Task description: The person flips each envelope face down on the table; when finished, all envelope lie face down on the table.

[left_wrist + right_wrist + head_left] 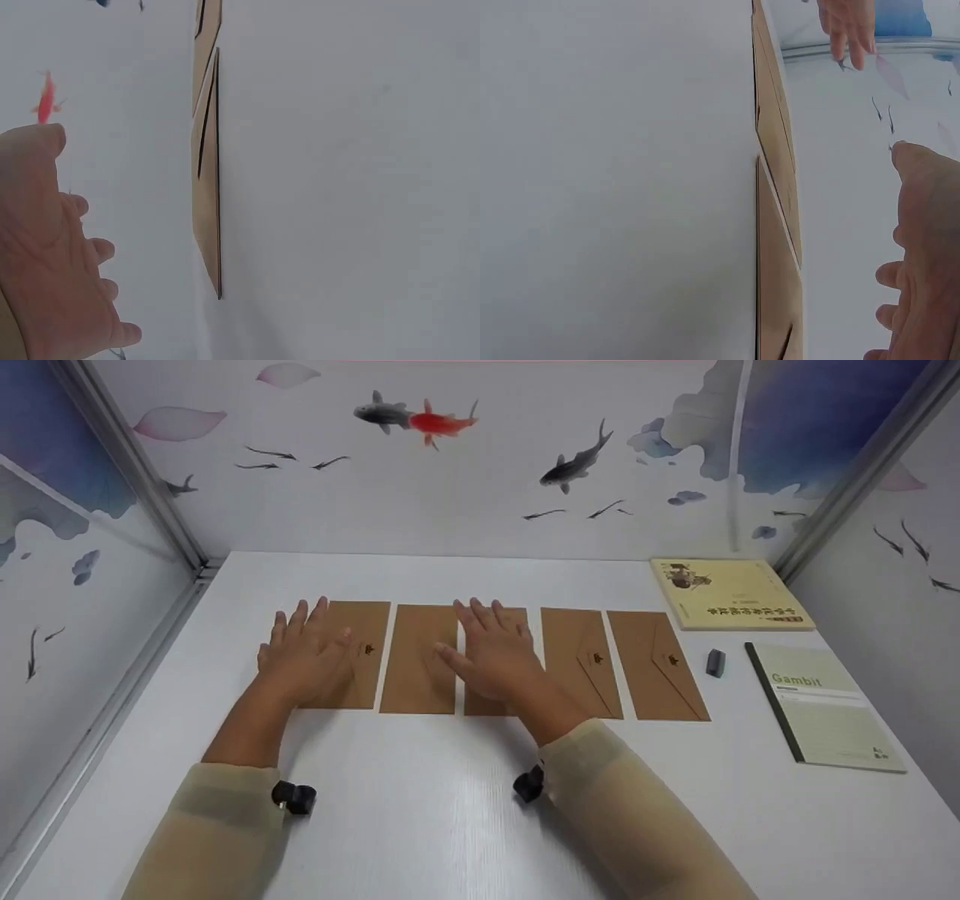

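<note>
Several brown kraft envelopes lie in a row across the white table. Above the leftmost envelope (pixel 371 622) my left hand (pixel 304 656) hovers palm down, its fingers extended. My right hand (pixel 499 656) is held over the third envelope (pixel 480 706), fingers spread and covering much of it from the head camera. Between the hands lies the second envelope (pixel 409 682). To the right are a fourth envelope (pixel 570 637) and a fifth envelope (pixel 649 652), flaps showing. Both wrist views show a gap between each hand and the envelopes; neither hand holds anything.
A small dark grey block (pixel 715 663) sits right of the row. Beyond it are a yellow book (pixel 731 594) at the back and a pale green notebook (pixel 832 716) in front. Fish-painted walls (pixel 480 495) enclose the table's back and sides.
</note>
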`<action>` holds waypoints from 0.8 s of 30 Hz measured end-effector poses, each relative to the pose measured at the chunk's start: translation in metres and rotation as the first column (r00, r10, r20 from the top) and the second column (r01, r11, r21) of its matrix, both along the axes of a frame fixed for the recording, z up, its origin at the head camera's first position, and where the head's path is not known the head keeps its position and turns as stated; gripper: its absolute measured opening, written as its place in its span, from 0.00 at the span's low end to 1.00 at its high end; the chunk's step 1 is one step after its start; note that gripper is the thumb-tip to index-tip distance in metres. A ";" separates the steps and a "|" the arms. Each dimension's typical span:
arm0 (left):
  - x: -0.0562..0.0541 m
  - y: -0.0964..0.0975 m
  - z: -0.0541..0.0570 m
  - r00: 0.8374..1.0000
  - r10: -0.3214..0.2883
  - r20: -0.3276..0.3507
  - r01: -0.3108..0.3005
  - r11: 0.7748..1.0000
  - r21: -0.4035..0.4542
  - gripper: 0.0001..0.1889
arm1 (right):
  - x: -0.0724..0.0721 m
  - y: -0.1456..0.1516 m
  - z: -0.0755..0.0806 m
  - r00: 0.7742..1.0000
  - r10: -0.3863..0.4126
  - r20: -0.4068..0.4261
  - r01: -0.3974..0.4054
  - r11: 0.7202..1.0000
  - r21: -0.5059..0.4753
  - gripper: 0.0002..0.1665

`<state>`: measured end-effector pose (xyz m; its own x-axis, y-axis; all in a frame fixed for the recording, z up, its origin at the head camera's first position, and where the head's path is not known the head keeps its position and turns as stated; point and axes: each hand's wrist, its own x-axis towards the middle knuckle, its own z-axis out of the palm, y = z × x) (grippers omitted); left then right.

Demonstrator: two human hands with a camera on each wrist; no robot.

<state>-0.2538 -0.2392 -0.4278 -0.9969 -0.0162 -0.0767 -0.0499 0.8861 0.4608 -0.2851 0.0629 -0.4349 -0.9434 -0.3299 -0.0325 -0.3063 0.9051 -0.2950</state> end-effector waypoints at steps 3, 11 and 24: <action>0.001 -0.007 -0.003 1.000 -0.018 0.013 0.018 1.000 0.006 0.44 | 0.003 -0.017 -0.003 0.999 0.040 0.006 -0.040 0.999 -0.007 0.51; 0.010 -0.027 -0.005 0.991 -0.036 0.126 0.016 0.987 0.157 0.47 | 0.009 -0.060 -0.007 0.990 0.135 0.035 -0.135 0.991 -0.005 0.53; 0.010 -0.044 -0.013 0.959 -0.139 0.248 0.101 0.982 0.159 0.46 | -0.005 -0.100 -0.017 0.985 0.160 0.067 -0.164 0.984 0.064 0.51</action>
<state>-0.2433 -0.2828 -0.4409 -0.9369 0.1324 -0.3235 -0.0806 0.8187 0.5685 -0.2901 -0.0375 -0.4521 -0.8734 -0.4729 -0.1167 -0.4335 0.8638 -0.2566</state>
